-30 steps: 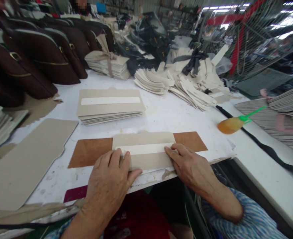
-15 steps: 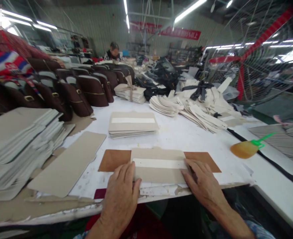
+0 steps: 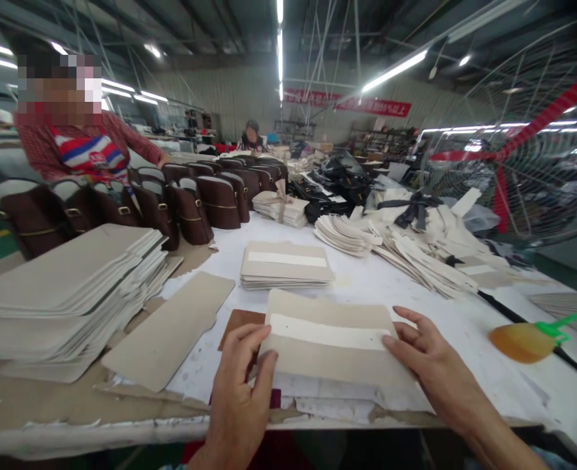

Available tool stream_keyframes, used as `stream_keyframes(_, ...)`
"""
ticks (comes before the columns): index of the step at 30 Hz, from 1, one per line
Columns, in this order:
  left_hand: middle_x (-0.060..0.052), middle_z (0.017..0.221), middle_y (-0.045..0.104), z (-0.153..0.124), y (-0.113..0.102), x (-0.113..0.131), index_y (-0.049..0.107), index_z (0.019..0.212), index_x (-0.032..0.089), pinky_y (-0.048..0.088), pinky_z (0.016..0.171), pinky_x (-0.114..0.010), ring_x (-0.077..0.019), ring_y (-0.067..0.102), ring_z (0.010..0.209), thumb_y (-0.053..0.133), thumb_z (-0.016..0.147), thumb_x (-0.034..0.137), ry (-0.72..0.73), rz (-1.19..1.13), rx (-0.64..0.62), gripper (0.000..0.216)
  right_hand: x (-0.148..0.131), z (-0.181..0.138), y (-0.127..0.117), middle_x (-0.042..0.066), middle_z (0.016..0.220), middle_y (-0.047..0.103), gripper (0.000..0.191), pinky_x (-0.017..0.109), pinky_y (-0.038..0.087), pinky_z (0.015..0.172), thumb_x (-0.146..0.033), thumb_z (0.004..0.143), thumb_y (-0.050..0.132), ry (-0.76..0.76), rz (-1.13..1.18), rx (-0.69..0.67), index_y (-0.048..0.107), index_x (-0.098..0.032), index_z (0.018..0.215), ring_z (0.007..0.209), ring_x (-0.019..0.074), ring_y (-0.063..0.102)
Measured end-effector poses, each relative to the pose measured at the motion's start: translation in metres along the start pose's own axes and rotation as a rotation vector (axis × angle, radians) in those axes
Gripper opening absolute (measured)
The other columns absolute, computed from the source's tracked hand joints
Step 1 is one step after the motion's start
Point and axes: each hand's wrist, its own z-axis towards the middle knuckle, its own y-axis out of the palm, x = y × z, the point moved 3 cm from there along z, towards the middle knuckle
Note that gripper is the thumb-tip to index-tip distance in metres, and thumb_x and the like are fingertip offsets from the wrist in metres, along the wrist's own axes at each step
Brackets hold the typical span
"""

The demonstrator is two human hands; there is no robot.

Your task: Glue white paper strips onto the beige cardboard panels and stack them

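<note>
A beige board panel [image 3: 337, 363] with a white strip [image 3: 327, 332] across it is between my hands, tilted a little off the white-covered table. My left hand [image 3: 242, 385] pinches its left edge with thumb and fingers. On the right edge, my right hand [image 3: 433, 365] grips with the thumb in front, its fingertips partly hidden behind. A brown piece [image 3: 234, 321] shows beside the panel's left end, partly covered. Just beyond lies a neat stack of similar panels [image 3: 288, 253], the top one with a white strip. One plain beige panel [image 3: 171, 329] rests to the left.
A tall pile of beige sheets [image 3: 68, 267] fills the left side. Dark brown bags [image 3: 222, 199] stand in rows behind it, near a co-worker [image 3: 93, 147]. An orange bottle with a green nozzle [image 3: 523, 343] lies at right. Curved beige strips [image 3: 347, 235] and a large fan [image 3: 501, 156] are farther back.
Both hands have raised the panel from the table and tilted it. The brown piece that stuck out at its right end no longer shows. The camera view has shifted up and left.
</note>
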Motion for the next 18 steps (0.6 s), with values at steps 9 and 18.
stream_keyframes(9, -0.015, 0.165, 0.039, 0.035, 0.009, -0.008, 0.040, 0.156, 0.030, 0.052, 0.114, -0.047, -0.0287, 0.050, 0.148, 0.061, 0.100, 0.031, -0.065, -0.268, 0.154, 0.060, -0.049, 0.124, 0.098, 0.005, 0.104, 0.070, 0.066, 0.035, 0.058, 0.076, -0.041, 0.064, 0.071, -0.371, -0.020, 0.007, 0.048, -0.020, 0.123, 0.088, 0.0225, 0.070)
stream_keyframes(18, -0.013, 0.137, 0.063, 0.008, 0.036, -0.033, 0.062, 0.131, 0.022, 0.060, 0.102, -0.046, -0.0267, 0.064, 0.129, 0.057, 0.091, 0.013, 0.072, 0.006, 0.007, 0.042, -0.031, 0.182, 0.113, 0.003, 0.088, 0.063, 0.053, 0.038, 0.055, 0.070, -0.037, 0.065, 0.064, -0.442, -0.327, 0.083, 0.055, -0.017, 0.113, 0.077, 0.0230, 0.064)
